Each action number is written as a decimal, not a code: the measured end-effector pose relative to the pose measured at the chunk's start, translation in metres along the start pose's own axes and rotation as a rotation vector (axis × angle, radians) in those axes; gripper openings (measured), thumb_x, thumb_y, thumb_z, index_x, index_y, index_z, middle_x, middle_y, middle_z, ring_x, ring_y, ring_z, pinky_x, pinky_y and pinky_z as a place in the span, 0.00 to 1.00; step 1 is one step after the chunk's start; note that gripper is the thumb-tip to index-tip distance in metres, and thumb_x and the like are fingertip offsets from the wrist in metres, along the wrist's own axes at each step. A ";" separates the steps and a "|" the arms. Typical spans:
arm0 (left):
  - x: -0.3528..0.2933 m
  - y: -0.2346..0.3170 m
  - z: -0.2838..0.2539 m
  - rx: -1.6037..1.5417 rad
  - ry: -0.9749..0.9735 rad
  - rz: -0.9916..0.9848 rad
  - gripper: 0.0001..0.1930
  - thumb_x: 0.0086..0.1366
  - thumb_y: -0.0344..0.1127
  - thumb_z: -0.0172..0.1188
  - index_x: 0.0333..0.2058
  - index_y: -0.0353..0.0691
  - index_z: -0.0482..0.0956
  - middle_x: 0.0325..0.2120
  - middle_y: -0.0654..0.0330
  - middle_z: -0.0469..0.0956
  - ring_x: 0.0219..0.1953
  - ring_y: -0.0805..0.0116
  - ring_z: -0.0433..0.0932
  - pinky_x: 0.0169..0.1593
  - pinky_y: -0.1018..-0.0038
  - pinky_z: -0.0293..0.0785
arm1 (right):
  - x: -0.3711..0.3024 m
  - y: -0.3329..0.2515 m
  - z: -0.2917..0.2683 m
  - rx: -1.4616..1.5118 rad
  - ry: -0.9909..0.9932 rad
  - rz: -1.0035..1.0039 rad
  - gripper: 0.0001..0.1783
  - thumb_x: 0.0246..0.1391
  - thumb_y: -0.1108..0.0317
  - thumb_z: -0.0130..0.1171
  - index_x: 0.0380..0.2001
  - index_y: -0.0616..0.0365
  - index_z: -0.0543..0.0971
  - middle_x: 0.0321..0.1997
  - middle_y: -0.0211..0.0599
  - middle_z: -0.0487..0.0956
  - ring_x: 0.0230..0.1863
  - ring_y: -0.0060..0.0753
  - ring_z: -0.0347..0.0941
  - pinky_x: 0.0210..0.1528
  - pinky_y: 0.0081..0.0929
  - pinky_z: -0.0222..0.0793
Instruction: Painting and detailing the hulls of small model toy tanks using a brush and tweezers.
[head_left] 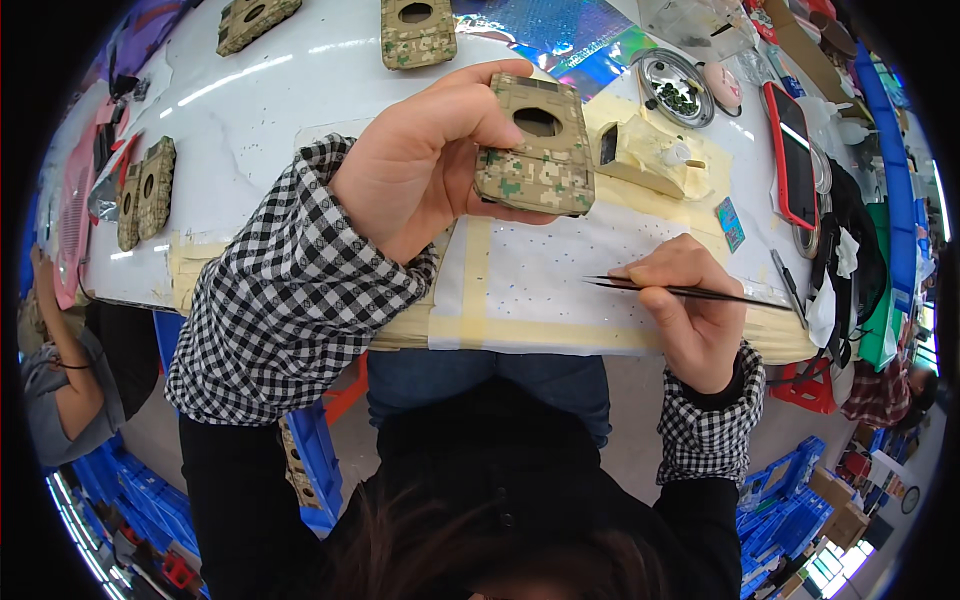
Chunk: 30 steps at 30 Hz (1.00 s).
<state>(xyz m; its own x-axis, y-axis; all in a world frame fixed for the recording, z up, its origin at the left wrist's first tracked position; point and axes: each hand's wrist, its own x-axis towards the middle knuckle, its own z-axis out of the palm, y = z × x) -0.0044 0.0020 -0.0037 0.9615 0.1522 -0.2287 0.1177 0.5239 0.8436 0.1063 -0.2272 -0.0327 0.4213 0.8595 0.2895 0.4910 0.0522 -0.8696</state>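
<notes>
My left hand (415, 150) is closed around a camouflage-patterned model vehicle hull (540, 170) with a round hole in its top, held up above the table. My right hand (695, 310) pinches dark, slim tweezers (755, 299), their tips pointing left over a white sheet (560, 325). Small dark specks are scattered across that sheet, too small to identify. A strip of cream tape (474, 275) runs down its left part. The tweezer tips are apart from the hull, and I cannot make out anything between them.
Behind my right hand sit a tape-wrapped block (640, 165) and a round metal dish (690, 65) of dark green bits. A red-cased phone (792, 155) lies at right. More camouflage hulls (418, 45) rest at the back and left. Another person's arm (72, 350) shows at far left.
</notes>
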 end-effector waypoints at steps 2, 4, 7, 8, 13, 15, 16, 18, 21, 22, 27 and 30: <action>0.000 0.000 -0.001 -0.002 -0.001 0.001 0.32 0.58 0.32 0.42 0.63 0.34 0.49 0.55 0.44 0.65 0.51 0.47 0.73 0.42 0.68 0.79 | 0.000 0.000 0.000 -0.033 0.017 -0.048 0.06 0.47 0.75 0.63 0.29 0.65 0.78 0.30 0.41 0.80 0.30 0.32 0.73 0.35 0.24 0.67; 0.001 -0.001 -0.001 -0.003 0.000 0.000 0.32 0.58 0.32 0.42 0.63 0.34 0.49 0.55 0.44 0.65 0.51 0.47 0.73 0.42 0.68 0.79 | -0.002 0.000 -0.002 -0.077 0.036 -0.054 0.06 0.47 0.76 0.63 0.30 0.66 0.78 0.31 0.41 0.80 0.30 0.32 0.74 0.36 0.24 0.68; -0.001 0.000 0.001 0.000 0.005 0.004 0.32 0.58 0.32 0.42 0.63 0.34 0.49 0.55 0.44 0.65 0.51 0.47 0.73 0.42 0.68 0.79 | -0.008 0.002 -0.004 -0.002 0.089 0.047 0.06 0.47 0.77 0.62 0.31 0.67 0.77 0.31 0.41 0.80 0.31 0.31 0.75 0.37 0.23 0.69; 0.000 0.000 0.000 0.002 0.000 0.005 0.32 0.58 0.32 0.42 0.63 0.34 0.49 0.55 0.44 0.65 0.51 0.47 0.73 0.42 0.68 0.79 | -0.008 0.002 -0.004 -0.003 0.084 0.078 0.06 0.48 0.77 0.62 0.31 0.67 0.77 0.31 0.41 0.80 0.32 0.30 0.75 0.37 0.22 0.69; 0.000 -0.001 -0.001 0.003 0.007 0.008 0.32 0.58 0.33 0.42 0.63 0.35 0.49 0.55 0.44 0.65 0.51 0.47 0.73 0.42 0.68 0.79 | -0.006 0.001 -0.002 0.026 0.057 0.151 0.05 0.51 0.77 0.60 0.32 0.68 0.77 0.32 0.39 0.80 0.33 0.25 0.74 0.38 0.19 0.69; 0.001 -0.001 -0.001 0.000 0.005 0.004 0.32 0.58 0.32 0.42 0.63 0.35 0.50 0.55 0.44 0.65 0.51 0.47 0.73 0.42 0.68 0.79 | -0.007 0.001 -0.002 0.057 0.077 0.171 0.05 0.52 0.77 0.59 0.32 0.68 0.77 0.32 0.38 0.80 0.33 0.24 0.73 0.38 0.19 0.68; 0.001 -0.001 -0.001 -0.001 0.003 0.002 0.32 0.58 0.32 0.42 0.63 0.35 0.50 0.55 0.44 0.65 0.51 0.47 0.73 0.42 0.68 0.79 | -0.007 0.001 -0.001 0.072 0.088 0.181 0.05 0.52 0.77 0.59 0.32 0.68 0.77 0.32 0.38 0.79 0.33 0.24 0.73 0.38 0.19 0.68; 0.000 -0.001 -0.001 -0.001 0.004 0.005 0.32 0.58 0.32 0.42 0.63 0.35 0.49 0.55 0.44 0.65 0.52 0.47 0.73 0.42 0.68 0.79 | -0.007 0.001 -0.001 0.076 0.082 0.194 0.05 0.52 0.77 0.59 0.33 0.68 0.77 0.32 0.38 0.79 0.33 0.23 0.73 0.38 0.18 0.68; 0.000 -0.001 0.000 -0.002 0.000 0.006 0.32 0.58 0.32 0.42 0.63 0.35 0.49 0.55 0.44 0.65 0.52 0.47 0.73 0.43 0.68 0.79 | -0.008 0.000 0.000 0.078 0.082 0.198 0.05 0.53 0.76 0.59 0.33 0.68 0.77 0.32 0.37 0.79 0.32 0.23 0.73 0.38 0.18 0.68; 0.000 -0.001 0.000 -0.003 -0.002 0.006 0.32 0.58 0.32 0.42 0.63 0.35 0.49 0.55 0.44 0.65 0.52 0.47 0.73 0.43 0.68 0.79 | -0.008 0.000 0.000 0.078 0.084 0.196 0.05 0.53 0.76 0.59 0.33 0.68 0.77 0.32 0.37 0.79 0.32 0.23 0.73 0.38 0.18 0.68; 0.000 0.000 0.000 0.009 0.005 0.008 0.32 0.58 0.32 0.42 0.63 0.35 0.49 0.55 0.44 0.65 0.51 0.48 0.73 0.43 0.68 0.79 | -0.008 0.002 -0.001 0.084 0.087 0.179 0.05 0.53 0.76 0.59 0.32 0.68 0.77 0.32 0.38 0.80 0.32 0.23 0.73 0.38 0.18 0.68; 0.000 0.000 0.000 0.009 0.005 0.006 0.32 0.58 0.32 0.42 0.63 0.35 0.49 0.55 0.44 0.65 0.51 0.48 0.73 0.43 0.68 0.79 | -0.009 0.003 -0.001 0.091 0.085 0.180 0.05 0.53 0.76 0.59 0.32 0.68 0.77 0.32 0.38 0.80 0.32 0.23 0.73 0.38 0.18 0.68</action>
<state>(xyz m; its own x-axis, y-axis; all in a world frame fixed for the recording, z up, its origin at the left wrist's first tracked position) -0.0046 0.0017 -0.0035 0.9611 0.1593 -0.2255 0.1140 0.5151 0.8495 0.1047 -0.2349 -0.0376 0.5604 0.8134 0.1560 0.3333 -0.0490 -0.9415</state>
